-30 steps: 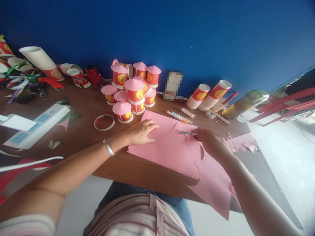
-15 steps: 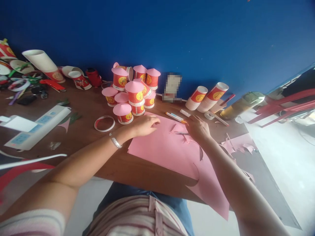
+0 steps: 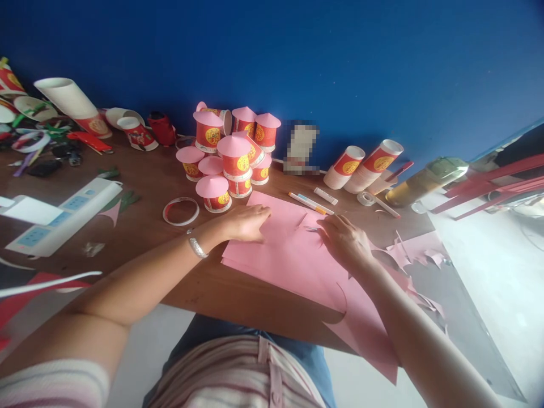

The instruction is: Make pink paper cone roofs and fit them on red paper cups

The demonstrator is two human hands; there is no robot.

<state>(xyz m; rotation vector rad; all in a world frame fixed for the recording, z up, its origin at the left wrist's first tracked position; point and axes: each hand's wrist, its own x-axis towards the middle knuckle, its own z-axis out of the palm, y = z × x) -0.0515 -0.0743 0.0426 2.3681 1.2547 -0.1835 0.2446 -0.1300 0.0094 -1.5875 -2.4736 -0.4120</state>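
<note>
Large sheets of pink paper [image 3: 280, 255] lie on the brown table. My left hand [image 3: 250, 222] rests at their upper left edge, thumb and fingers apart, holding nothing. My right hand [image 3: 345, 235] is over the right part of the paper, fingers bent down around the handle end of scissors [image 3: 312, 229], whose blades point left. Small pink scraps [image 3: 302, 221] lie by the blades. Above the hand are two markers [image 3: 310, 203] and a small white stick [image 3: 326, 196].
Red cups with pink cone tops [image 3: 233, 156] stand behind my left hand. A tape ring [image 3: 181, 211] and a power strip [image 3: 63, 218] lie left. Stacked cups [image 3: 374, 167], a bottle [image 3: 427, 180] and more pink scraps [image 3: 419, 249] are at the right.
My right hand has moved a little right and down, uncovering more of the white stick and the orange marker end. The scraps at the right have shifted. The view has moved slightly.
</note>
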